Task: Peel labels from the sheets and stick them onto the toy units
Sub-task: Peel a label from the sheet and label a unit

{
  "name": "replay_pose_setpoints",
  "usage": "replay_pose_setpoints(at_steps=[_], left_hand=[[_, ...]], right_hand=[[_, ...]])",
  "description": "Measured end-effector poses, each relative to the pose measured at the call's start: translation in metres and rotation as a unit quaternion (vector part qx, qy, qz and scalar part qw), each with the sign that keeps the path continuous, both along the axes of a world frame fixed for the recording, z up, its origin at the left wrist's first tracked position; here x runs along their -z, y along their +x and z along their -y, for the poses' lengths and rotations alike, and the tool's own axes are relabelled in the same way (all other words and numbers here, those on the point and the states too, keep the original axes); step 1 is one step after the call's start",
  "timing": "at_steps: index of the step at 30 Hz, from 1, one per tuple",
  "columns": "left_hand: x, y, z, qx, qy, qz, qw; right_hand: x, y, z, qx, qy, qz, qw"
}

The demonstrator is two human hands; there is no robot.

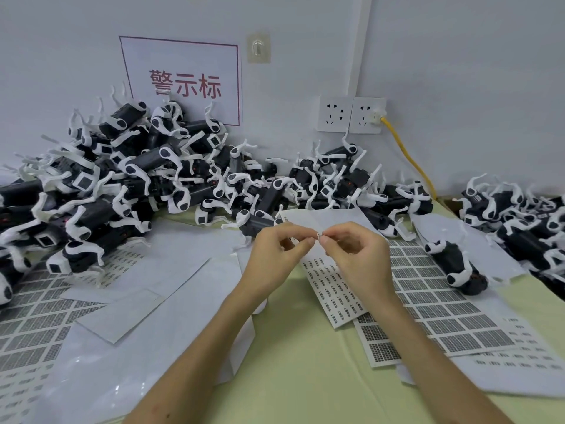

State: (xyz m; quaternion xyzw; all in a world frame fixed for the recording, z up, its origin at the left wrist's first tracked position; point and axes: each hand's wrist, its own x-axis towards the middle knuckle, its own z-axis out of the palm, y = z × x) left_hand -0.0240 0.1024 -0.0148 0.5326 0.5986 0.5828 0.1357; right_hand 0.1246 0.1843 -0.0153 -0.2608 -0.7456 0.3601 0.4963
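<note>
One label looks peeled but not yet stuck on, and the full sheets and heaped toys suggest most of the work remains. The left hand (275, 250) and right hand (359, 254) meet fingertip to fingertip. Each pinches the tiny white printed label (319, 236) between thumb and forefinger, other fingers loosely curled, just above the narrow white sheet of small printed labels (334, 290). Right of that sheet lies a single black-and-white plastic dog-shaped toy unit (455, 264). Behind and left of the sheet rises a big pile of like toy units (137, 179).
</note>
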Motion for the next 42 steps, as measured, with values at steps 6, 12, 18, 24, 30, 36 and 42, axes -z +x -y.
replay_pose_setpoints(at_steps=[6,12,18,24,30,36,42], left_hand=[[0.002,0.001,-0.002,-0.003,-0.009,-0.018,1.000],[0.006,-0.012,-0.003,-0.208,-0.022,-0.186,0.960],[0.016,-0.044,-0.002,-0.305,-0.166,-0.193,0.918],[0.021,-0.057,0.001,-0.365,-0.165,-0.160,0.902],[0.022,-0.065,0.004,-0.351,-0.121,-0.034,0.928],[0.010,-0.056,0.006,-0.432,0.051,0.009,0.900],[-0.004,-0.042,0.012,-0.338,0.189,0.086,0.918]], right_hand=[[0.003,-0.001,-0.001,0.027,0.041,0.024,0.999],[0.008,-0.006,-0.002,0.004,0.052,0.068,0.996],[0.018,-0.005,-0.015,-0.032,-0.049,0.223,0.973],[0.027,-0.005,-0.018,-0.009,-0.053,0.367,0.929],[0.026,-0.005,-0.016,0.004,-0.044,0.383,0.923],[0.022,-0.003,-0.015,-0.008,-0.057,0.379,0.924],[0.015,-0.005,-0.011,-0.057,-0.086,0.224,0.969]])
